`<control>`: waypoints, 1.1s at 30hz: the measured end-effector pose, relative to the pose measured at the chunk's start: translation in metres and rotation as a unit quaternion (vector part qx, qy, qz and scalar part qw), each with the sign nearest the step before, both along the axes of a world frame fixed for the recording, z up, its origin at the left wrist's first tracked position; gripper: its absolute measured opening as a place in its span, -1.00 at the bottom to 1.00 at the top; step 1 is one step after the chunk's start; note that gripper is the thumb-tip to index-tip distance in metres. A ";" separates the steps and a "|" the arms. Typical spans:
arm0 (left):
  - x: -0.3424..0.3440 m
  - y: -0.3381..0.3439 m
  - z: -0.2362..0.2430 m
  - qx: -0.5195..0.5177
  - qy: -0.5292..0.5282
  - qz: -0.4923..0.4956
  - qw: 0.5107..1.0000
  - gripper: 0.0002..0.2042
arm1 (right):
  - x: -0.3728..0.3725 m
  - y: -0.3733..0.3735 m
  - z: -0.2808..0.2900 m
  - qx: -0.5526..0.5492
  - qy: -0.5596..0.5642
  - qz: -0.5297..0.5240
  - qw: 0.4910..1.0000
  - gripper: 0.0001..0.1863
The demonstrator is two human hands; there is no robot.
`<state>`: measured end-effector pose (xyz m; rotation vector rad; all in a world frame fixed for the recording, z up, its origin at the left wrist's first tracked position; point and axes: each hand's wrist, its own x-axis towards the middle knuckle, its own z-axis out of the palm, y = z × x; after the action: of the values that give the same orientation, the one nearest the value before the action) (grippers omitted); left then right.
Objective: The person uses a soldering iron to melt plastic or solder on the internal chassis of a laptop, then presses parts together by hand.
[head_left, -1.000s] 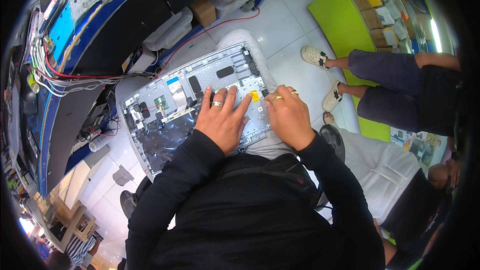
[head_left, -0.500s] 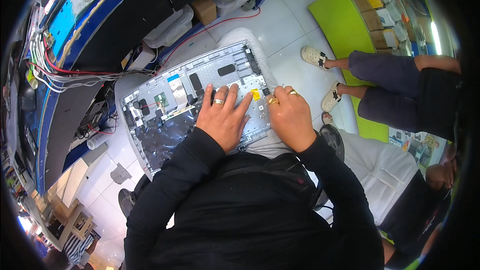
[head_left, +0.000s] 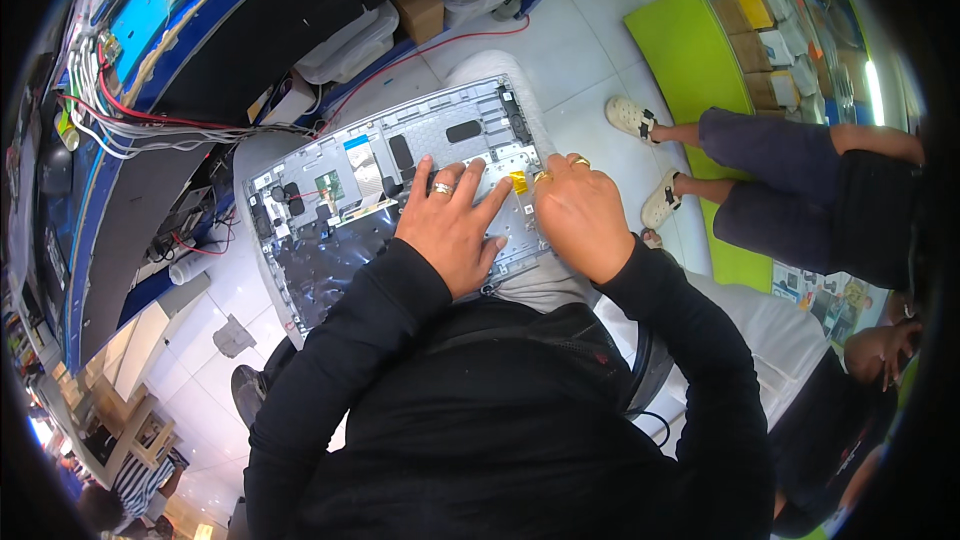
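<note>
A silver laptop case (head_left: 430,120), opened with its inner side up, lies tilted across my lap. Black film (head_left: 335,270) covers its lower left part, and a white ribbon cable with a blue end (head_left: 358,155) runs near the middle. My left hand (head_left: 450,225) rests on the metal plate with its fingers spread, a ring on one of them. At the right edge, beside a piece of yellow tape (head_left: 519,183), my right hand (head_left: 585,210) is closed with fingers curled. Its fingertips are hidden, so what they grip cannot be made out.
On the left stands a blue-edged workbench (head_left: 75,280) with bundled cables (head_left: 130,125). A cardboard box (head_left: 420,15) and a clear plastic tub (head_left: 350,50) sit at the back. To the right, a person in dark shorts (head_left: 770,180) is beside a green cabinet (head_left: 690,50); another person sits nearby.
The view has shifted slightly. My left hand stays spread on the laptop case. My right hand remains at the right edge, turned a little, its fingers curled further down.
</note>
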<state>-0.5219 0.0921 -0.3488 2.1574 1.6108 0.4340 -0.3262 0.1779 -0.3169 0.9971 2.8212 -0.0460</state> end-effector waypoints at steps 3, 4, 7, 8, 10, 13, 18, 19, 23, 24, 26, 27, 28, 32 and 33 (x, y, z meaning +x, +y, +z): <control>-0.002 -0.002 0.001 -0.001 -0.007 -0.005 1.000 -0.39 | -0.002 -0.007 -0.005 0.002 0.005 -0.045 0.999 -0.92; -0.003 -0.003 0.001 -0.002 -0.007 -0.005 1.000 -0.39 | -0.004 -0.009 -0.005 0.002 0.006 -0.044 0.999 -0.92; -0.006 -0.005 0.001 -0.005 -0.008 -0.005 1.000 -0.38 | -0.006 -0.011 -0.006 -0.006 0.008 -0.063 0.998 -0.91; -0.007 -0.006 0.001 -0.005 -0.008 -0.004 1.000 -0.38 | -0.006 -0.012 -0.007 -0.006 0.008 -0.064 0.998 -0.91; -0.008 -0.007 0.001 -0.008 -0.010 -0.004 1.000 -0.39 | -0.006 -0.013 -0.009 -0.005 0.008 -0.064 0.998 -0.91; -0.010 -0.008 -0.002 -0.009 -0.016 -0.006 1.000 -0.40 | -0.005 -0.016 -0.014 0.017 0.002 -0.060 0.998 -0.90; -0.019 -0.007 -0.002 -0.010 -0.027 -0.018 0.999 -0.42 | -0.001 -0.015 -0.014 0.012 0.021 -0.037 0.999 -0.90; -0.020 -0.007 -0.001 -0.012 -0.026 -0.021 0.999 -0.43 | -0.001 -0.015 -0.015 0.012 0.020 -0.036 0.999 -0.90; -0.019 -0.009 -0.001 -0.010 -0.026 -0.016 0.999 -0.44 | 0.000 -0.016 -0.015 0.008 0.019 -0.032 0.999 -0.90; -0.019 -0.009 -0.001 -0.009 -0.028 -0.015 0.999 -0.44 | 0.001 -0.016 -0.015 0.004 0.011 -0.030 0.999 -0.90; -0.020 -0.009 -0.002 -0.007 -0.030 -0.014 0.999 -0.44 | 0.005 -0.014 -0.015 0.000 0.031 -0.025 0.999 -0.91; -0.020 -0.009 -0.002 -0.006 -0.032 -0.014 0.999 -0.44 | 0.007 -0.013 -0.015 -0.004 0.051 -0.021 0.998 -0.92; -0.021 -0.009 -0.003 -0.005 -0.034 -0.014 0.999 -0.44 | 0.008 -0.014 -0.015 -0.004 0.051 -0.020 0.999 -0.92; -0.023 -0.009 -0.005 -0.005 -0.032 -0.013 0.999 -0.44 | 0.011 -0.021 -0.013 -0.023 0.088 -0.045 0.995 -0.93; -0.024 -0.010 -0.005 -0.006 -0.029 -0.013 0.999 -0.44 | 0.010 -0.022 -0.013 -0.026 0.101 -0.052 0.993 -0.93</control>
<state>-0.5455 0.0823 -0.3540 2.1352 1.5477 0.4740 -0.3162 0.1562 -0.3300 1.1897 2.9262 -0.2435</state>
